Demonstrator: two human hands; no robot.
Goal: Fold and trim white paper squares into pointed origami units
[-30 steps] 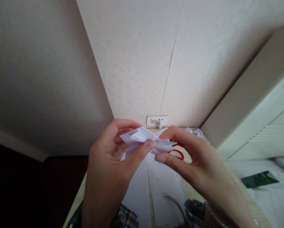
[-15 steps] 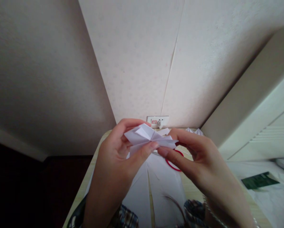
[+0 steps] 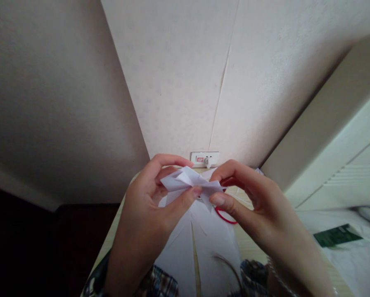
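A folded white paper piece (image 3: 185,181) with several pointed flaps is held up between both hands, above the table. My left hand (image 3: 154,206) grips its left side, thumb pressed on the front near the middle and fingers behind. At the right edge, my right hand (image 3: 250,198) pinches a flap between thumb and index finger. Below lie white paper sheets (image 3: 212,243) with a narrow gap between them. A red scissor-like handle loop (image 3: 226,216) shows beside the right thumb, and the rest of that tool is mostly hidden.
The pale wooden table (image 3: 247,235) meets the wall, where a socket plate (image 3: 205,158) holds a white plug. More folded paper (image 3: 258,171) pokes out behind my right hand. A green packet (image 3: 338,235) lies on white material at the right, by a cabinet (image 3: 340,165).
My right thumb and fingers have shifted on the right flaps, and a flap there now points downward. The left hand keeps its hold, nearly still.
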